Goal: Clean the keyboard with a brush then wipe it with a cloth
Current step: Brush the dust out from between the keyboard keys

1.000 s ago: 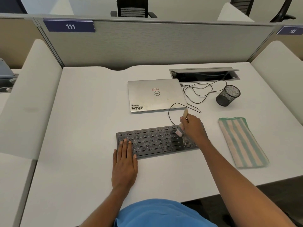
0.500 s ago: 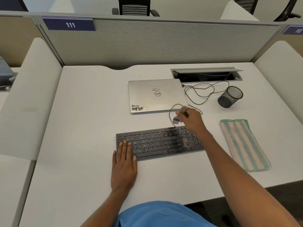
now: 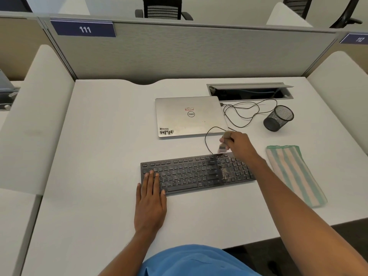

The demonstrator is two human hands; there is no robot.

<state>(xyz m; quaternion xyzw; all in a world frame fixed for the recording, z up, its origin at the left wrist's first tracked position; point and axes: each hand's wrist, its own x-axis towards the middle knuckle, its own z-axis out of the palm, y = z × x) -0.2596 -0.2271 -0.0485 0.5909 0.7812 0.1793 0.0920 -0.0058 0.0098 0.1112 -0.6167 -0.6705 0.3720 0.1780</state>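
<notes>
A black keyboard point(image 3: 191, 174) lies across the middle of the white desk point(image 3: 99, 146), with pale dust and crumbs on its right part. My left hand point(image 3: 150, 204) lies flat on the desk, fingers straight, fingertips pressing the keyboard's left end. My right hand point(image 3: 241, 145) grips a small pale brush point(image 3: 223, 145) with its bristles pointing down just above the keyboard's far edge, right of centre. A green and beige striped cloth point(image 3: 294, 174) lies folded on the desk to the right of the keyboard.
A closed silver laptop point(image 3: 189, 116) sits behind the keyboard. A black cable point(image 3: 241, 110) loops from it toward an open cable hatch point(image 3: 249, 91). A black mesh pen cup point(image 3: 278, 118) lies tipped at the right. Grey partitions enclose the desk.
My right hand drew the brush from the keys on the right part up and away past the keyboard's far edge. The left hand stayed in place.
</notes>
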